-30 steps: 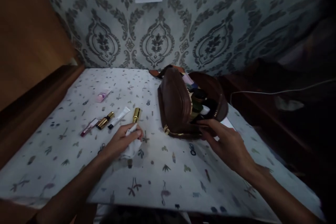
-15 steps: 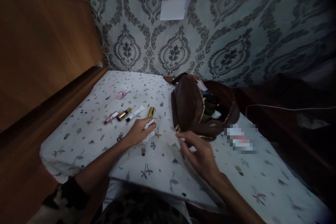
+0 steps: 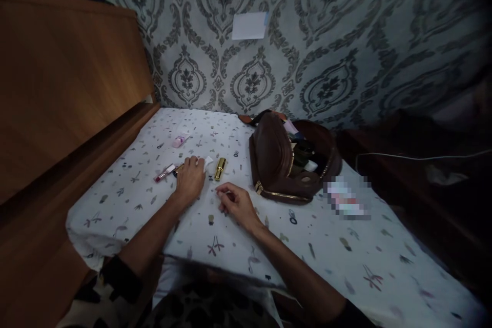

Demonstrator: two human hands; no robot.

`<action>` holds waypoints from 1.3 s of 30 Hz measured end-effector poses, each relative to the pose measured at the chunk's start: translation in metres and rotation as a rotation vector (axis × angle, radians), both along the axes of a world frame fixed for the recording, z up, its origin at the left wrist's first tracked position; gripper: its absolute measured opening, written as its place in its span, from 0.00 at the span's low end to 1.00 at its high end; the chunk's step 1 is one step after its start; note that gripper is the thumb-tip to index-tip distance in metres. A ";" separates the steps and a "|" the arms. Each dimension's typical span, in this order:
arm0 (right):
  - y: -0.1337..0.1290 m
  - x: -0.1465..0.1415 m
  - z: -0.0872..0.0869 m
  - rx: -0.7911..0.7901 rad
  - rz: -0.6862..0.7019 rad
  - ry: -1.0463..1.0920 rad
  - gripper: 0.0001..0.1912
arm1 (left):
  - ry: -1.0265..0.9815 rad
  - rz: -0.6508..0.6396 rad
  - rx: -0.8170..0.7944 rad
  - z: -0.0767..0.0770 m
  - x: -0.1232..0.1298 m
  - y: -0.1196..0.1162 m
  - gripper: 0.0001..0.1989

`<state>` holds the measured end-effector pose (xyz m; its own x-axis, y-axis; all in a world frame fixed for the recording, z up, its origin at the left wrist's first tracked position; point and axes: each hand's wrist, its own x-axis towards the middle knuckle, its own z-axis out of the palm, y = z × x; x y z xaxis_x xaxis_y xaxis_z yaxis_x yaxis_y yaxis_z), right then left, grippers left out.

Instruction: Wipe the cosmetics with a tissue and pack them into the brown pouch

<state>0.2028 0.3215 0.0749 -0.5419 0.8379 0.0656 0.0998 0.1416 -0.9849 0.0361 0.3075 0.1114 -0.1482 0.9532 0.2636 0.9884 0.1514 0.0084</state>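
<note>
My left hand (image 3: pixel 191 180) is bent down over a row of small cosmetics, its fingertips out of sight. From behind its fingers show part of a gold tube (image 3: pixel 178 169) and the pale end of a white squeeze tube (image 3: pixel 208 161). Just left of them lies a pink lipstick (image 3: pixel 164 172) with a clear and white end. A gold lipstick tube (image 3: pixel 220 169) stands apart, between my two hands. Below it my right hand (image 3: pixel 239 206) hovers low with fingers curled together; whatever might be pinched there is too small to make out.
A brown leather bag (image 3: pixel 269 156) lies unzipped at the right rear, stuffed with mixed items. A small pink tube (image 3: pixel 180 141) is farther back at left. A blurred-out packet (image 3: pixel 346 199) is right of the bag. Patterned cloth (image 3: pixel 154 225) covers the surface; a wooden cabinet (image 3: pixel 69 72) borders the left.
My left hand has moved left and away from me, from beside the gold lipstick tube to over the row. My right hand has moved left, from the bag's front corner to below that tube.
</note>
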 end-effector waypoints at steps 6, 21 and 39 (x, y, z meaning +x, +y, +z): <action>0.001 0.002 -0.005 0.024 -0.060 0.024 0.11 | -0.062 -0.157 0.042 -0.004 0.015 -0.004 0.16; 0.011 0.009 -0.014 0.498 -0.218 -0.031 0.22 | -0.248 -0.571 0.298 -0.016 0.018 -0.007 0.08; 0.002 0.006 0.007 -0.422 0.045 0.544 0.19 | -0.862 -0.645 0.225 0.005 0.028 -0.015 0.12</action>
<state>0.2084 0.3239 0.0814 -0.5591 0.8290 0.0114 -0.4217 -0.2724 -0.8649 0.0637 0.2920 0.1160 0.1421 0.8609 0.4885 0.5303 -0.4829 0.6969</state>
